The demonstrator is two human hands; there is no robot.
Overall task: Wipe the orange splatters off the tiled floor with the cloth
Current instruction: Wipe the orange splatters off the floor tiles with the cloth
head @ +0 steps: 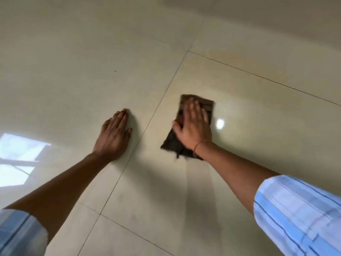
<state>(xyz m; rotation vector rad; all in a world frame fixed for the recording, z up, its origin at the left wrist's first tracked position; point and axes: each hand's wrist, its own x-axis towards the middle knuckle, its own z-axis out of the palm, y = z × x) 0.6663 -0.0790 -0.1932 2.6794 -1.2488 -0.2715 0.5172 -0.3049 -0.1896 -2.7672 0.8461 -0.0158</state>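
Observation:
A dark brown cloth (204,104) lies flat on the glossy cream tiled floor (239,182), just right of a grout line. My right hand (194,124) presses on the cloth with straight fingers and covers its middle; the hand and cloth are motion-blurred. My left hand (113,135) rests flat on the neighbouring tile to the left, fingers straight, holding nothing. A faint orange smear (245,71) tints the tile beyond the cloth, toward the far right. A dull wiped streak (197,182) runs from the cloth back toward me.
Dark grout lines (129,157) cross the floor diagonally. A bright window reflection (20,157) lies at the left edge and a small light glare (220,124) sits just right of the cloth. A pale wall base (258,15) runs along the top right.

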